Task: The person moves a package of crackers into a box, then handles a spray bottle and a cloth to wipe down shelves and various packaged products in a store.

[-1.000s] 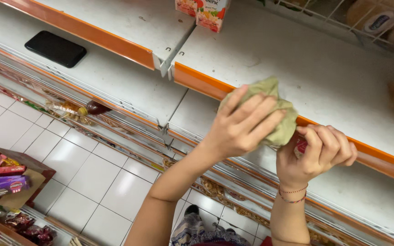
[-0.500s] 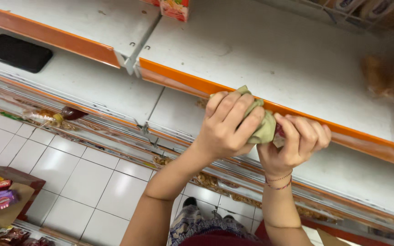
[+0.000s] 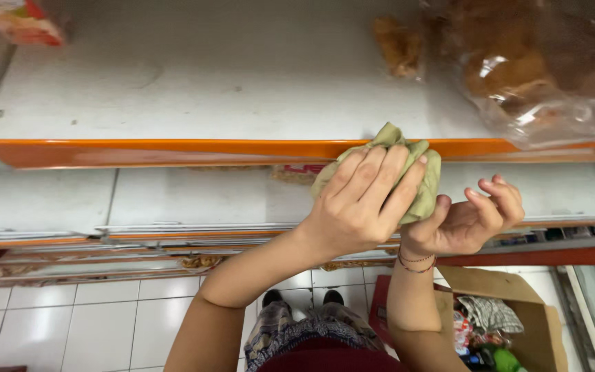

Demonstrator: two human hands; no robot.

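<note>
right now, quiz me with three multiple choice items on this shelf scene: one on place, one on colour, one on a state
1. Where is the cardboard box?
A. on the floor at lower right
B. on the top shelf
C. in the left hand

2. What colour is the shelf edge strip?
A. blue
B. orange
C. green

3. What is the left hand doing?
A. hanging free
B. gripping a green cloth
C. holding a bottle

Answers: 1 A, it sits on the floor beside the person's legs. 2 B, the strip is bright orange. 3 B, its fingers wrap the cloth; the right hand is open.
</note>
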